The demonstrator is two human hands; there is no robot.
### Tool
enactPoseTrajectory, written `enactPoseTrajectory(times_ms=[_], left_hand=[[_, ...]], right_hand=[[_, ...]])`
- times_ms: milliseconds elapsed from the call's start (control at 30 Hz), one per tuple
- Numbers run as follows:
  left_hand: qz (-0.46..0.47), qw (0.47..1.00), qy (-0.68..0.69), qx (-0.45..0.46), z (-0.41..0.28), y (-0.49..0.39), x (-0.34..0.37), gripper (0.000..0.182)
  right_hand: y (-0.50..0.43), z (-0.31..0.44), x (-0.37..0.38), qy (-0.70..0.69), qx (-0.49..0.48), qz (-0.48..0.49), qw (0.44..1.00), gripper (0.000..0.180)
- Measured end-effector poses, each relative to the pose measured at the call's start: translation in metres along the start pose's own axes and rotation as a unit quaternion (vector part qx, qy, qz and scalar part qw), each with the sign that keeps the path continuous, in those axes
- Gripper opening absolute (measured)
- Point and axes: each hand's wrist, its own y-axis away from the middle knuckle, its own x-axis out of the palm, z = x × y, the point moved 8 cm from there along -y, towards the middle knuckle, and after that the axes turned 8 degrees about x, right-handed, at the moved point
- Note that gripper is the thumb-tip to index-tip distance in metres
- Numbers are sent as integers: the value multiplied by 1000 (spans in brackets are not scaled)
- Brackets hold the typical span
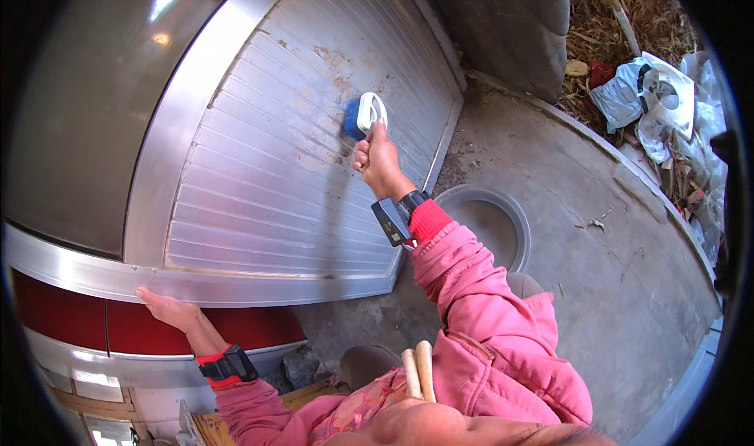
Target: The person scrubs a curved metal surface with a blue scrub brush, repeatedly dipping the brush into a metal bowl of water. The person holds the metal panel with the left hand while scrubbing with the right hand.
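My right hand (377,154) grips the white handle of a scrub brush (370,113) whose blue bristles face a ribbed metal door panel (253,210). Brown and yellowish stains mark the panel around the brush. At the lower left, my left hand (168,310) rests at the edge of the door's smooth metal frame (235,290), with its fingers partly hidden behind the frame. Dark glass (100,104) fills the other part of the door. Both wrists wear black devices over red cuffs.
A translucent plastic basin (521,228) stands on the concrete floor (589,257) beside the door. Plastic bags (621,92) and dry plant litter (595,21) lie beyond a low kerb. Red panels (194,331) show below the left hand.
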Motion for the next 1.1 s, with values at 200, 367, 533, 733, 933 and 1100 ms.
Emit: enactPoseTrajectory(times_ms=[200, 367, 533, 733, 933, 1100], left_hand=[[2, 999, 49, -21, 4, -1, 1, 72], [27, 997, 65, -13, 1, 1, 4, 73], [24, 998, 62, -11, 3, 1, 2, 74], [26, 998, 52, 6, 0, -3, 2, 75], [32, 996, 76, -18, -1, 4, 7, 74], [33, 998, 57, 16, -5, 2, 6, 74]], right_hand=[[22, -1, -74, 113, -9, -84, 990, 45], [1, -5, -107, 129, -31, -98, 986, 47], [4, 0, -118, 93, -52, -230, 967, 37], [9, -6, -27, 81, -80, -151, 982, 30], [-1, 24, 14, 268, -204, -101, 936, 30], [8, 24, -72, 341, -193, -265, 881, 37]])
